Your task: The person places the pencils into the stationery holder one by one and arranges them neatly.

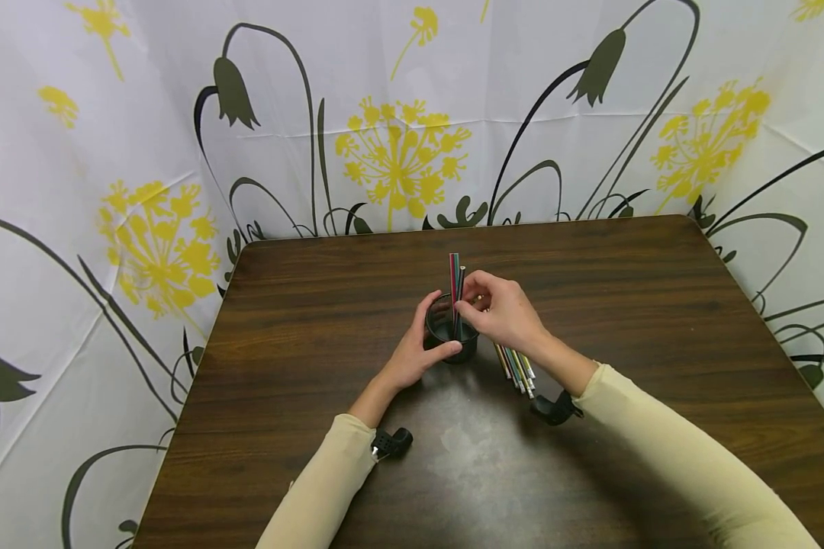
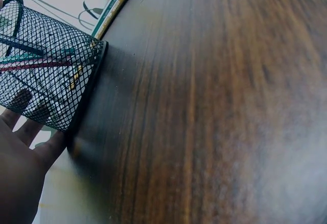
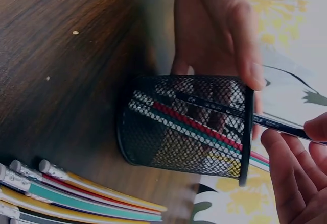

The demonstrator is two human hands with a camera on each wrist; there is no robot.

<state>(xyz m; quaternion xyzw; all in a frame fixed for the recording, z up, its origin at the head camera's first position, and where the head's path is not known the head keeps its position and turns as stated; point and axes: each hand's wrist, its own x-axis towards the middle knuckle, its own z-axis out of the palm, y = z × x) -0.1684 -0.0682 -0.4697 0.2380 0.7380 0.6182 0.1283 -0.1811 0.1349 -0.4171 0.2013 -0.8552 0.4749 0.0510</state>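
Observation:
A black mesh pencil cup [image 3: 153,155] stands upright on the table. My left hand [image 1: 410,357] holds it round the side, thumb near the rim in front and fingers on the far left. A red pencil and a green pencil [image 3: 196,141] lean inside, their upper ends sticking out above the rim. My right hand [image 1: 506,311] pinches a black pencil [image 3: 278,125] whose lower part is inside the cup. In the left wrist view, the left fingers [image 2: 30,129] rest along the mesh near its base.
Several loose pencils [image 1: 515,370] with eraser ends lie in a bunch on the table to the right of the cup, below the right forearm. The dark wood-grain table [image 1: 302,320] ends at a white curtain [image 1: 522,61] printed with flowers.

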